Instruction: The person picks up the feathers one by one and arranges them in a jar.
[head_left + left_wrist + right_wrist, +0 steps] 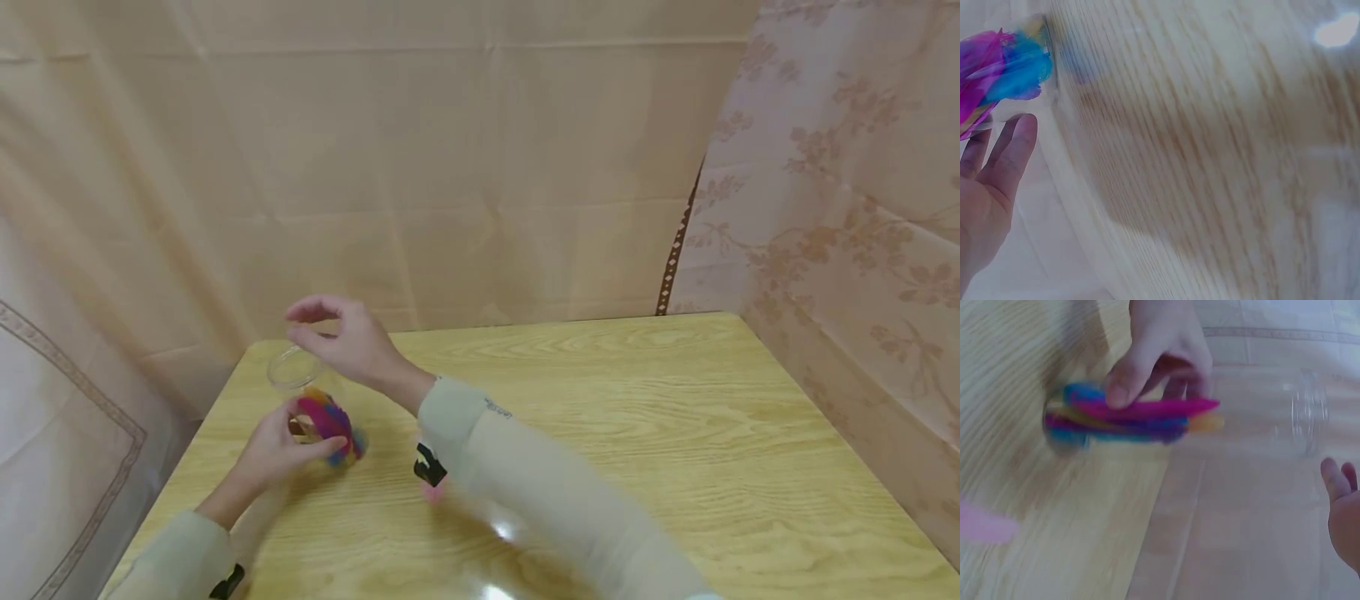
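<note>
My left hand point(273, 450) grips a tall clear jar point(1254, 387) round its side, low on the left part of the table. Bright feathers point(327, 425) in magenta, blue, purple and orange fill the lower part of the jar. Its round mouth, lidless, faces up beneath my right hand point(348, 340). The right hand hovers right above the rim with its fingers bent loosely and nothing visible between them. In the right wrist view, the right fingertips point(1330, 472) are just beside the threaded neck. A pink feather point(985, 525) lies on the table, partly covered by the right sleeve in the head view.
The wooden table point(637, 433) has a glossy surface with light reflections. A beige curtain point(480, 167) hangs behind its back edge, and a flowered curtain point(847, 208) stands along the right side. Pale cloth point(60, 433) hangs at the left.
</note>
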Motion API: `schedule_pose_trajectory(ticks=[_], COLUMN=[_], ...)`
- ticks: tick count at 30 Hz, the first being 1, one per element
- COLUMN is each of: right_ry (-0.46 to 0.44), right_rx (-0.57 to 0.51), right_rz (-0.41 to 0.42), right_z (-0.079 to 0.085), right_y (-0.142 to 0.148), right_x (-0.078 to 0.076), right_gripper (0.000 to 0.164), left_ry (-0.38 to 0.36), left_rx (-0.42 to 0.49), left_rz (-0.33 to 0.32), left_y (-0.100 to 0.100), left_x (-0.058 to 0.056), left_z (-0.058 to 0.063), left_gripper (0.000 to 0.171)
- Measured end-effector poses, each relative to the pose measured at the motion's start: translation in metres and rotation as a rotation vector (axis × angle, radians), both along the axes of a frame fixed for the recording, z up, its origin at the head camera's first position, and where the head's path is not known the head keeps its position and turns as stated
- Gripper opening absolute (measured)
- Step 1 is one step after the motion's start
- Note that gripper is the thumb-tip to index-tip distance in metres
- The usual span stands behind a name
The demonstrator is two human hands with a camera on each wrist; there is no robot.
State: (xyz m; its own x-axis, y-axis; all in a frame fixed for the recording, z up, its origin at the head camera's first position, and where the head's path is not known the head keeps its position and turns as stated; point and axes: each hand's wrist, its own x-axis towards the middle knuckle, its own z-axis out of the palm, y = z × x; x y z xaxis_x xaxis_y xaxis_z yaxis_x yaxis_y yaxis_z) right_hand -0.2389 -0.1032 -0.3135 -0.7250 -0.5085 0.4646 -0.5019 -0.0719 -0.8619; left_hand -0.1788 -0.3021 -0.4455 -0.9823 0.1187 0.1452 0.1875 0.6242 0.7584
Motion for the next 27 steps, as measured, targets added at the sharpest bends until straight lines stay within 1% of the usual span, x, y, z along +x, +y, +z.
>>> schedule_pose_trajectory(ticks=[2,3,5,7,9,11,13,15,19,21,24,25,27], right_ry=[0.002,0.018,0.049,0.055,0.046,0.021,-0.007,-0.036,-0.114,-0.168,-0.219,-0.234,-0.251], right_rx=[0.002,0.032,0.121,0.226,0.327,0.403,0.484,0.571,0.761,0.859,1.003,1.047,1.127], right_rz=[-0.014,-0.029,-0.053,-0.052,-0.02,0.028,0.069,0.085,0.068,0.057,0.031,0.02,-0.015], right_z=[-0.001,-0.002,-0.005,-0.009,-0.012,-0.016,-0.02,-0.024,-0.034,-0.041,-0.054,-0.059,-0.068], right_y=[0.01,0.015,0.025,0.036,0.046,0.055,0.062,0.068,0.077,0.08,0.081,0.081,0.081], right_x=[-0.004,-0.007,-0.013,-0.019,-0.024,-0.028,-0.03,-0.031,-0.029,-0.025,-0.016,-0.012,-0.006], right_gripper=[0.024,0.026,0.034,0.043,0.055,0.065,0.072,0.076,0.081,0.083,0.084,0.081,0.066], left_ry=[0.005,0.007,0.01,0.006,0.002,-0.003,-0.011,-0.017,-0.02,-0.017,-0.01,-0.009,-0.008], left_rx=[0.0,-0.002,-0.004,-0.005,-0.008,-0.01,-0.01,-0.01,-0.003,-0.005,-0.02,-0.024,-0.028], left_rz=[-0.003,-0.004,-0.003,-0.001,0.002,0.004,0.007,0.01,0.013,0.013,0.019,0.023,0.026], left_y=[0.001,0.001,0.002,0.002,0.002,0.002,0.002,0.002,0.002,0.002,0.0,0.0,-0.001], left_x=[0.0,0.0,0.0,0.0,0.0,0.001,0.001,0.002,0.003,0.003,0.004,0.005,0.007], left_z=[0.0,0.0,0.0,0.001,0.001,0.001,0.002,0.002,0.004,0.004,0.002,0.002,0.0], left_gripper=[0.056,0.056,0.056,0.056,0.057,0.057,0.058,0.058,0.058,0.058,0.059,0.059,0.059])
